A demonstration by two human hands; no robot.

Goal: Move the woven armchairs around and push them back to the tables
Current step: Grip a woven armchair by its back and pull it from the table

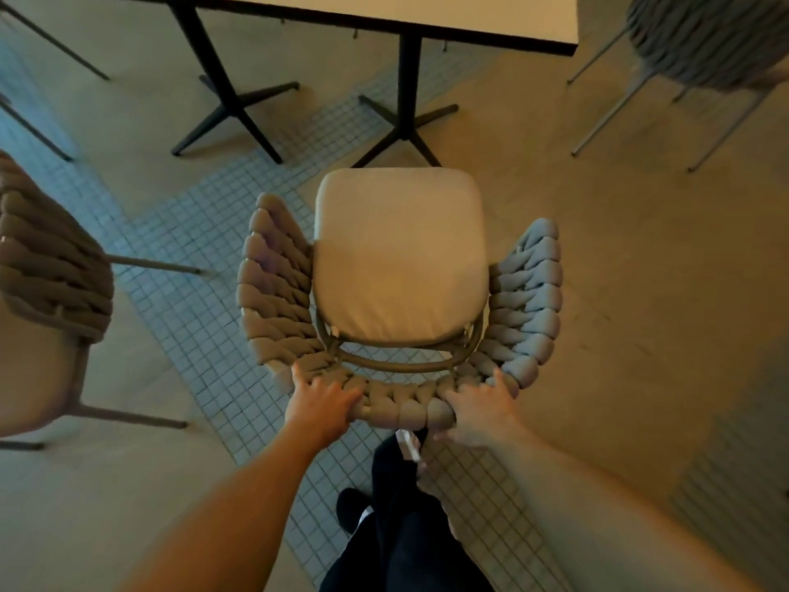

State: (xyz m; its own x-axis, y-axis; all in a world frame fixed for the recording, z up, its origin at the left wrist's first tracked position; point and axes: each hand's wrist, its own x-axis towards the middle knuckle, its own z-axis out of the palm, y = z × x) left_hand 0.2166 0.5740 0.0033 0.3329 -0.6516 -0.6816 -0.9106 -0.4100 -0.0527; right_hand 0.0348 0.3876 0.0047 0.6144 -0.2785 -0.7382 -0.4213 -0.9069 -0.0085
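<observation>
While both hands hold the woven armchair [397,292] at its back rim, left grip [321,401] and right grip [482,410] curl over the weave. The surface [427,14] edge lies at twelve o'clock, bare floor [619,271] between; other armchairs stand at nine and two.

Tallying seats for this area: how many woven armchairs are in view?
3: center armchair held by both hands, left-edge armchair, top-right armchair. More may sit outside the frame.
</observation>
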